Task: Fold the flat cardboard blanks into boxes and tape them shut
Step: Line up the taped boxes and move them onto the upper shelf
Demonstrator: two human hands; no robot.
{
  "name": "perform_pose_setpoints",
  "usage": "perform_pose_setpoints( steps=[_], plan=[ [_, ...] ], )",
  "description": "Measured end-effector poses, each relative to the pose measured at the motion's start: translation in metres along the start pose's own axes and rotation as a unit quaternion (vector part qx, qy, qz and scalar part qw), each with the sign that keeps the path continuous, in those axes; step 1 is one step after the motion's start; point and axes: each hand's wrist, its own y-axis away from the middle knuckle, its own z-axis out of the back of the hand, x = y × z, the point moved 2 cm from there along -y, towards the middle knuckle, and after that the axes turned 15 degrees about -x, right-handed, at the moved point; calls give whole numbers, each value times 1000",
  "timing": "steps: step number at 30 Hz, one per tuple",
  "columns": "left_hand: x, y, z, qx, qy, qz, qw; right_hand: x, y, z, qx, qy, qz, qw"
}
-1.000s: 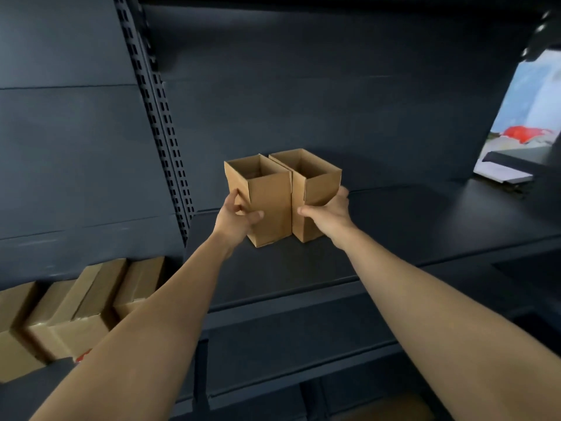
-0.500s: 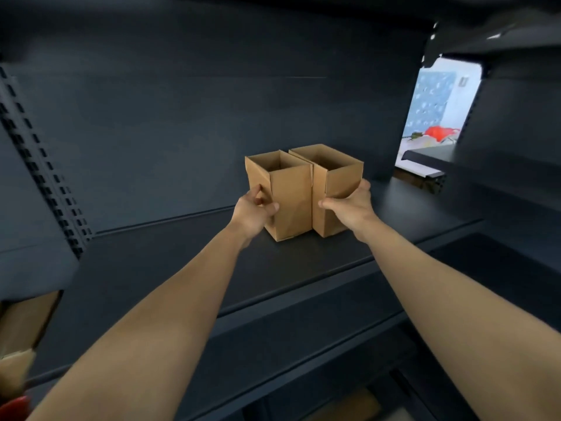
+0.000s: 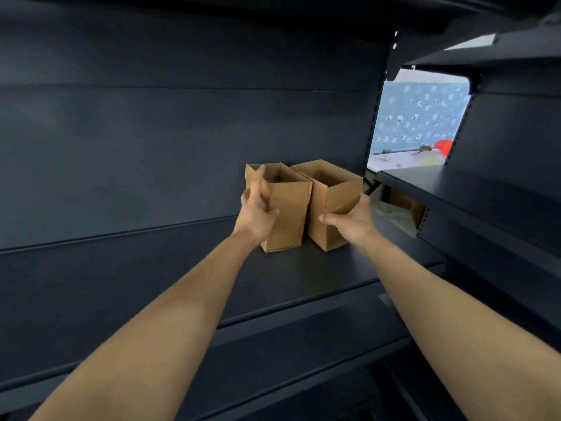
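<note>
Head view: two cardboard boxes stand upright on the dark shelf (image 3: 303,278), tops open and untaped, side by side and touching. Left box (image 3: 288,214) is next to the right box (image 3: 334,205), which is nearer the shelf's end. Left grip (image 3: 256,208) is slack, with fingers straight up along the left box's outer wall and not wrapped; can't tell if they touch. Right grip (image 3: 352,221) clamps the right box, thumb on the front face, fingers round the far wall. A bright gap (image 3: 416,129) shows to the right.

Dim, soft-focus, daylight from upper right
</note>
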Motion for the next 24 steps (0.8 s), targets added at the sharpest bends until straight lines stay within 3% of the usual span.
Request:
perform_pose_setpoints(
  steps=[5, 24],
  plan=[
    [-4, -14, -2, -27, -41, -15, 999, -6, -14, -9, 10, -10, -20, 1000],
    [1, -29, -11, -18, -18, 9, 1000, -7, -26, -16, 46, -6, 10, 999]
  ],
)
